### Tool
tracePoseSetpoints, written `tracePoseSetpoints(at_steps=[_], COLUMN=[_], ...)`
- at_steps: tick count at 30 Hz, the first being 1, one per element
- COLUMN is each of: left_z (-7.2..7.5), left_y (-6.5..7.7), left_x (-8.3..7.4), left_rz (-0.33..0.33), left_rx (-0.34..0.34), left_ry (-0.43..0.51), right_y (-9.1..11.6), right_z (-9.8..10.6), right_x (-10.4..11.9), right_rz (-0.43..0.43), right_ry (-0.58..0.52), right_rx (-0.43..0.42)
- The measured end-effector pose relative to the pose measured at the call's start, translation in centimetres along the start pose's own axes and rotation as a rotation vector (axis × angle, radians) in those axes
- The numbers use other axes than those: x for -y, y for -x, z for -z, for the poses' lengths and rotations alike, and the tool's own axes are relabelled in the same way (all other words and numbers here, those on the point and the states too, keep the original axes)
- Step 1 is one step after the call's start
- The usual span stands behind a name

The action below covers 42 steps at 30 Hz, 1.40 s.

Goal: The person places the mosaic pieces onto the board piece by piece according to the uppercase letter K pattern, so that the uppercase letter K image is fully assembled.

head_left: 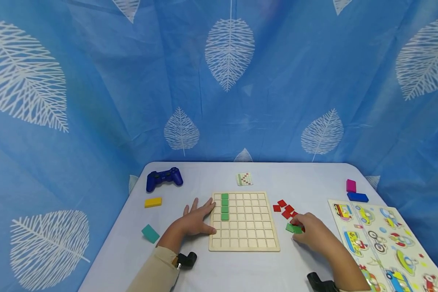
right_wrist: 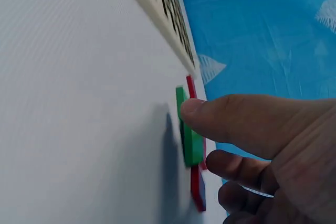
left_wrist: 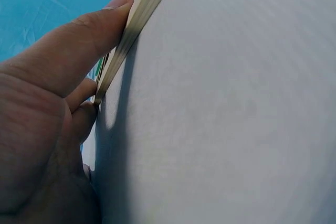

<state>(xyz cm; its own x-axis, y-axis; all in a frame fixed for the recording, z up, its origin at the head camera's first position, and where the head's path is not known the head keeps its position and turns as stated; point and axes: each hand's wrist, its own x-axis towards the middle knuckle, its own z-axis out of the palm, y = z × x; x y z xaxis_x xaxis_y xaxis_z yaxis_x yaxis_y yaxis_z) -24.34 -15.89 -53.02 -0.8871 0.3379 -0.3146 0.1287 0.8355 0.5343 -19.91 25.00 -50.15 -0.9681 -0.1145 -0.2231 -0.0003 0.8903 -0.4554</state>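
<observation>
The left hand [head_left: 195, 220], fingers spread, steadies one grid board [head_left: 243, 247] by its left edge. The right hand [head_left: 314, 232] curls over two green tiles [head_left: 290, 228] right of the board, thumb touching one; whether it grips I cannot tell. Four placed tiles [head_left: 224, 209], also green, line the board's left part. At least five red tiles [head_left: 286, 214] lie just beyond the right hand. Farther out on the worktop [head_left: 204, 275]: one card [head_left: 244, 179], far; one controller [head_left: 164, 177], two blocks [head_left: 153, 202], left; two more, right.
</observation>
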Motion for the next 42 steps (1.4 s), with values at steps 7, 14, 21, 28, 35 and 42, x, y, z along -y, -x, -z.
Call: tracePoseSetpoints(at_steps=[7,14,21,28,35,42], left_z=[0.2,0.2,0.3,0.1,0.0,0.1], left_y=[0.1,0.2,0.0,-0.1,-0.2,-0.2], left_x=[0.0,-0.2,-0.1,0.0,0.1,-0.1], left_rz=[0.003,0.002,-0.001,-0.005,-0.011,-0.004], left_rx=[-0.004,0.003,0.004,0.005,0.012,0.023], left_ry=[0.0,0.006,0.002,0.009,-0.011,-0.026], right_y=[0.3,0.1,-1.1,-2.7,-4.3,-4.7], right_z=[-0.1,-0.4,-2.8,-6.8,-9.3,-10.1], right_x=[-1.6,-1.0,6.2,13.0,15.7,16.2], right_rz=[-0.009,0.033,0.13,0.331,0.344,0.284], right_ry=[-0.02,-0.06,-0.221,-0.246,-0.194,-0.156], right_rx=[0.012,-0.055,-0.1,-0.036,-0.034,-0.042])
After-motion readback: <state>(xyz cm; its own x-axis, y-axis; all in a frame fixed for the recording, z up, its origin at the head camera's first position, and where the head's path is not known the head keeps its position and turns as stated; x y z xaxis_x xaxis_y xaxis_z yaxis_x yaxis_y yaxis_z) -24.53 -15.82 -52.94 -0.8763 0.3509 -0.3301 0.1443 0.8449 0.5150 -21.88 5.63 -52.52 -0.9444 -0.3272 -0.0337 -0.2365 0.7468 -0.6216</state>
